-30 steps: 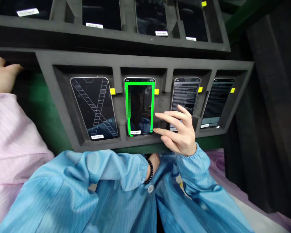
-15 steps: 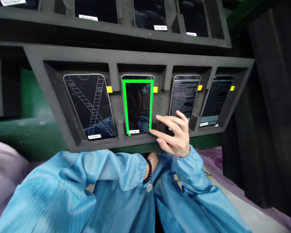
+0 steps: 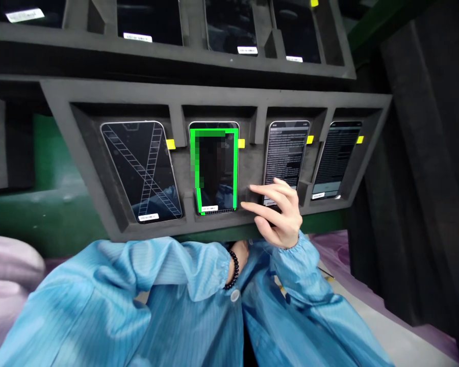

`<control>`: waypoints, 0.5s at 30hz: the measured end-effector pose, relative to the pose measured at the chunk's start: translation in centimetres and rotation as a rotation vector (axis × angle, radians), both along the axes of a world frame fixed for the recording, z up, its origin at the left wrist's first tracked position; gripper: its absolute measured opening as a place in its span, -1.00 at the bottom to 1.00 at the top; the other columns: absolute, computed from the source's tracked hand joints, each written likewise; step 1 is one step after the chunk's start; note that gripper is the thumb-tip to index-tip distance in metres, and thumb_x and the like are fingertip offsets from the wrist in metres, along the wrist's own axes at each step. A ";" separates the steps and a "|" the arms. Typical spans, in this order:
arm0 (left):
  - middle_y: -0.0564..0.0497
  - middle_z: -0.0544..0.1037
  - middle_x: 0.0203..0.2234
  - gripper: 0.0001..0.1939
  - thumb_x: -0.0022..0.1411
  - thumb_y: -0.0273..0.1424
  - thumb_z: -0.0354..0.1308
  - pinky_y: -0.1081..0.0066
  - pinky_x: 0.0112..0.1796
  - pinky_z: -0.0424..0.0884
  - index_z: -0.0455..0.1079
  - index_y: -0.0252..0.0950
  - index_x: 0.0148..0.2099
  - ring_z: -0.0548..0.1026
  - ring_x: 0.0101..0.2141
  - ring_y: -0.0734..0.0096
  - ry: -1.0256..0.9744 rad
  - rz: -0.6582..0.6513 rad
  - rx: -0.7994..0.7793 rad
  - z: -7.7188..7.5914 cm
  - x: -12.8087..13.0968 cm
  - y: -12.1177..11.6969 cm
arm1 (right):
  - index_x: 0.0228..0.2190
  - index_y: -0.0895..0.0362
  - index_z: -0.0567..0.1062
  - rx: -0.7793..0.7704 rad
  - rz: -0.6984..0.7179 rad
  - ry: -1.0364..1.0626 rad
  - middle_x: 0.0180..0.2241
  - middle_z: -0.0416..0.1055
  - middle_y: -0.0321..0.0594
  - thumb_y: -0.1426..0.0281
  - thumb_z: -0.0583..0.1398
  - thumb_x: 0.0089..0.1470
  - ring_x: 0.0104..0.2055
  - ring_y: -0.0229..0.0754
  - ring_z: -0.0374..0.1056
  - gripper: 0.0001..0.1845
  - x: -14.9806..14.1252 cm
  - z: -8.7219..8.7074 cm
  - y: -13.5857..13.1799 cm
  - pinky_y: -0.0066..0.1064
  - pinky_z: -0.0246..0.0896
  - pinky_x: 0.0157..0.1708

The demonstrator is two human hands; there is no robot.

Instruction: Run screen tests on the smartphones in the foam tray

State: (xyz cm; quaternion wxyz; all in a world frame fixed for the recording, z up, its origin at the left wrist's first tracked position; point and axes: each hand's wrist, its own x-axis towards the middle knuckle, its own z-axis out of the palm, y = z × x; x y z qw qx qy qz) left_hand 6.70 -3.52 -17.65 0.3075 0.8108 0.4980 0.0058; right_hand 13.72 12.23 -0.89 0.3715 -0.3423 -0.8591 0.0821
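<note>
— Green-framed phone (image 3: 224,173): where is it, and which hand's on it?
— Screen-up in a pocket of the grey tray (image 3: 156,93). Clock centred on it: X-pattern phone (image 3: 147,178) at 9, text phone (image 3: 286,153) at 3. Right hand (image 3: 281,211) at 4, holding nothing, fingers (image 3: 264,213) spread apart. Index tip sits just beside the edge, between 4 and 5, off the screen.
— Left hand (image 3: 244,253)?
— Mostly hidden at 5, only the wrist end shows. Its fingers: can't tell.
— How to do this step well?
— Reads to me as a fingertip trace of the border. Green covers 9 through 12 to 3; small unfilled boxes (image 3: 221,211) run along 6. Land the index pad on the 5 o'clock corner, drag toward 7 in one stroke, light steady contact. Keep thumb and middle finger off the glass. White label (image 3: 209,208) near 7 could get in the way.
— Delta vs half a second ago?
— Index tip was over the 5 o'clock corner then; now it's clear of the edge. Boxes at 6 look unfilled both times.
— And a full second back?
— Co-worker's hand showed around 9. Gone; only a pale purple sleeve (image 3: 13,262) at 8 now.
</note>
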 end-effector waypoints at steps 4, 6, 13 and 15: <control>-0.19 0.59 -0.01 -0.49 0.11 -0.66 0.02 0.24 0.14 0.42 0.53 -0.42 0.09 0.49 0.11 0.08 0.030 -0.083 0.056 -0.1 -0.3 0.1 | -0.22 0.01 0.64 -0.020 -0.002 -0.004 0.05 0.49 -0.17 0.39 0.11 0.24 0.02 -0.03 0.36 -0.72 0.0 -0.1 -0.6 0.04 0.22 0.21; -0.19 0.58 0.00 -0.54 0.12 -0.65 0.07 0.26 0.10 0.44 0.55 -0.41 0.05 0.48 0.11 0.09 0.041 -0.096 0.072 -0.5 -0.3 0.0 | -0.28 0.02 0.65 -0.011 0.039 -0.030 0.07 0.48 -0.16 0.37 0.13 0.23 0.04 -0.03 0.35 -0.74 0.1 -0.1 -0.5 0.07 0.17 0.24; -0.12 0.48 0.05 -0.63 0.32 -0.24 0.20 0.08 0.05 0.47 0.41 -0.32 0.09 0.48 0.03 0.23 0.023 -0.041 0.103 -2.1 -0.2 -0.4 | -0.28 0.00 0.64 0.043 0.155 -0.229 0.14 0.47 -0.20 0.33 0.17 0.23 0.08 -0.07 0.36 -0.79 -0.1 0.6 0.7 0.07 0.01 0.32; -0.13 0.47 0.04 -0.61 0.33 -0.21 0.18 0.12 0.01 0.49 0.39 -0.31 0.10 0.48 0.00 0.23 0.002 0.053 0.121 -2.2 0.4 -0.5 | -0.29 0.01 0.63 0.051 0.183 -0.246 0.13 0.49 -0.19 0.32 0.16 0.25 0.08 -0.09 0.37 -0.78 -0.4 0.8 0.9 0.06 0.03 0.32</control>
